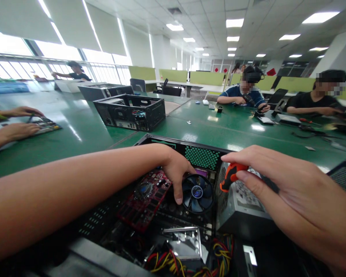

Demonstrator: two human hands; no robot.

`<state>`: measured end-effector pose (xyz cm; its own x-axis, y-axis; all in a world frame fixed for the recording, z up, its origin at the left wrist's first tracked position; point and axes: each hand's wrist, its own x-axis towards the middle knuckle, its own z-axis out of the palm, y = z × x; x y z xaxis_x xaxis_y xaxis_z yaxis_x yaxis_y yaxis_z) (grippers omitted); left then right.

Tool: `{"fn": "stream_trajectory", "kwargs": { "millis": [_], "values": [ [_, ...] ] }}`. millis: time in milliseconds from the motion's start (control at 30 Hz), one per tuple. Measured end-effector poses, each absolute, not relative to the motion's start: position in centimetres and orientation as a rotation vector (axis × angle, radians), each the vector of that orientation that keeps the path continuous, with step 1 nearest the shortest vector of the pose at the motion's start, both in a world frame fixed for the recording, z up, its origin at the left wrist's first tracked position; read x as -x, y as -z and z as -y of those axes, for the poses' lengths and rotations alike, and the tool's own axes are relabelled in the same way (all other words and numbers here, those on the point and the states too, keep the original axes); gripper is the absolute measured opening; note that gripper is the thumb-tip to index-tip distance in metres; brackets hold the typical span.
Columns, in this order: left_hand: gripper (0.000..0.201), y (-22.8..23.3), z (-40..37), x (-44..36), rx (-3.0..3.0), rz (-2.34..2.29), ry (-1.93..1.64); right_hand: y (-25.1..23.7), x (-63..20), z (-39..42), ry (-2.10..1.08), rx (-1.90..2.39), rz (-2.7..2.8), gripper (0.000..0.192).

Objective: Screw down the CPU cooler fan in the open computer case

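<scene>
An open computer case (203, 154) lies in front of me on the green table. Inside it, my left hand (178, 169) reaches to the CPU cooler (197, 193), a round black fan, with thumb and fingers at its left edge. My right hand (294, 192) pinches an orange and black screwdriver (231, 177) by its handle above the power supply (245, 207); the shaft is not visible. Left of the fan sits a red graphics card (145, 196). Coloured cables (173, 263) and a shiny metal bracket (184, 242) lie nearest me.
A second open case (129, 111) stands further up the table, with another (103, 91) behind it. At the left, another person's hands (20, 123) work on a circuit board (47, 125). Two people sit at the far right among parts and cables (317, 134).
</scene>
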<state>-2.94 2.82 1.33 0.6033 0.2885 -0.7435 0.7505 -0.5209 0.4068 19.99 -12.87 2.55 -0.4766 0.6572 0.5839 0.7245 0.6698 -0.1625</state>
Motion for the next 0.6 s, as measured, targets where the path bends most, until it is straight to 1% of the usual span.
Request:
{"fn": "stream_trajectory", "kwargs": {
  "millis": [433,600],
  "values": [
    [0.096,-1.54,-2.73,2.91,-2.098,-0.801,0.806,-2.63,-19.83,12.49,0.075,1.071,2.297,0.03],
    [0.097,-1.5,-2.6,2.86,-2.128,-0.806,0.797,-2.73,-19.85,12.56,0.046,1.071,2.327,0.027]
  ]
}}
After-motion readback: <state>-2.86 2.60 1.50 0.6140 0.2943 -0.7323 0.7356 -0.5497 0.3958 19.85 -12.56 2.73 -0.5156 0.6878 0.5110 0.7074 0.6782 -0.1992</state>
